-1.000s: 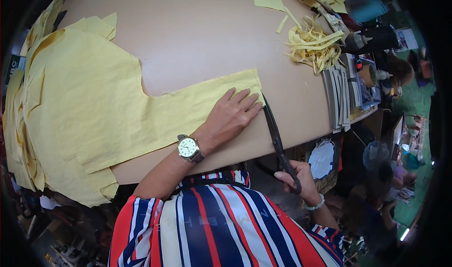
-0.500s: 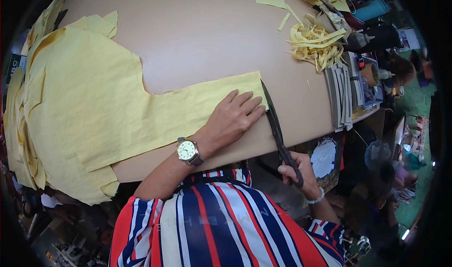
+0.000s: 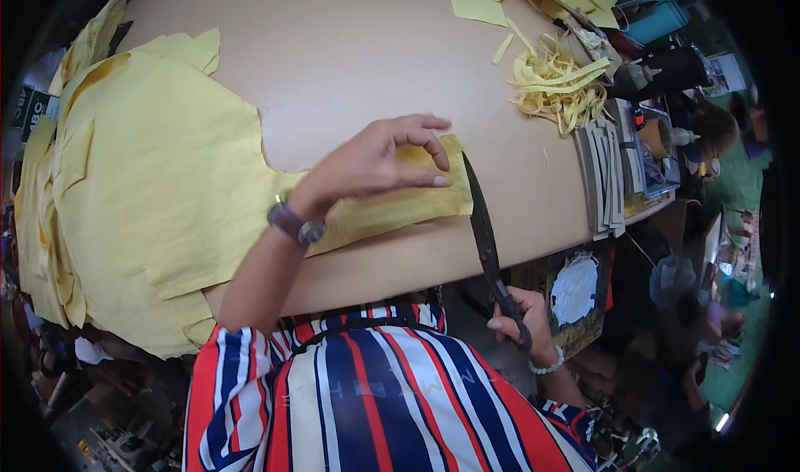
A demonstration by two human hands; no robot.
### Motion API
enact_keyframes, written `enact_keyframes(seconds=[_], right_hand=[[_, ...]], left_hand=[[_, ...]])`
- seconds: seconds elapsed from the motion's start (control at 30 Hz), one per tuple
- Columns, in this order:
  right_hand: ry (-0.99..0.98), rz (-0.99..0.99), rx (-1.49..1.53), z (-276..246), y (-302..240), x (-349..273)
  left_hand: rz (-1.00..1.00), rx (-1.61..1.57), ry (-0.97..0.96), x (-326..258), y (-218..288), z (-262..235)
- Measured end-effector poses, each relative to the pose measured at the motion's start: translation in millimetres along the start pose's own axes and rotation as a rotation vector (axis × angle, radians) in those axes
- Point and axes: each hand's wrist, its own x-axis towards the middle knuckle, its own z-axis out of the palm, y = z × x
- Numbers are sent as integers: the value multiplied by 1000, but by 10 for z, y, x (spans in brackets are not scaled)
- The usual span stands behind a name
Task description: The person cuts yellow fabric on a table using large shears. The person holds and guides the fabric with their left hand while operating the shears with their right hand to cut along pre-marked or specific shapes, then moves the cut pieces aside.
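Big cloth piece point(image 3: 150, 197) lay on the surface point(image 3: 333, 64), taking up its left side & hanging over the left and near edges. Its narrow strip ran right to approx mid-surface, w/ left hand point(image 3: 375, 159) over the strip end. Shears point(image 3: 483, 230) sat just right of that end, blades on the surface, handles off the near edge in right hand point(image 3: 521, 318). Strip offcuts point(image 3: 558, 84) were piled far right; stacked cards point(image 3: 604, 176) lay nearer, at right edge.
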Motion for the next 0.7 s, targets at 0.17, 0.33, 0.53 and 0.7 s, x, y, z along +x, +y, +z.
enact_keyframes(seconds=[0.17,0.33,0.53,0.7], right_hand=[[-55,-49,50,9,23,-37],[-88,-24,66,3,63,-42],[-117,-117,121,12,191,1],[-111,-155,59,72,109,69]], left_hand=[[-216,-331,-401,143,14,-269],[-181,-272,-358,112,143,-260],[-231,-181,-408,138,189,-278],[-211,-183,-376,87,215,-275]])
